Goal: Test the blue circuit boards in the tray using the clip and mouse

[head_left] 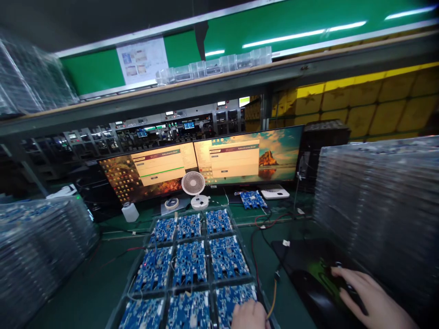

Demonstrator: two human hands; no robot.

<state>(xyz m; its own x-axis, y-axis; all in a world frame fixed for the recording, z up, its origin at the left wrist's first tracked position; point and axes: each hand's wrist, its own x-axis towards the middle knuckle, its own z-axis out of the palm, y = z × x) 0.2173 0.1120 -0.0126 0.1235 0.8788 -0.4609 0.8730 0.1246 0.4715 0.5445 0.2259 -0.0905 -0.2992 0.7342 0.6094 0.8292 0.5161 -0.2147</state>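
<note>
My left hand (249,315) is at the bottom edge of the view, fingers curled down at the front-right blue circuit board (236,294). A yellow-orange cable (273,299) runs up beside it; what its fingertips hold, if anything, is hidden. Several blue circuit boards (190,260) lie in the compartments of a clear tray (210,285). To the right, my right hand (373,292) is wrapped over a dark computer mouse (356,297) on a black mouse pad (295,256) with a raised wrist rest (313,290).
Stacks of clear trays stand left (51,246) and right (373,192). Behind the boards are two monitors (233,160), a small white fan (193,183), a roll of tape (172,204), a white bottle (130,212) and another circuit board (253,199). A shelf (219,87) crosses above.
</note>
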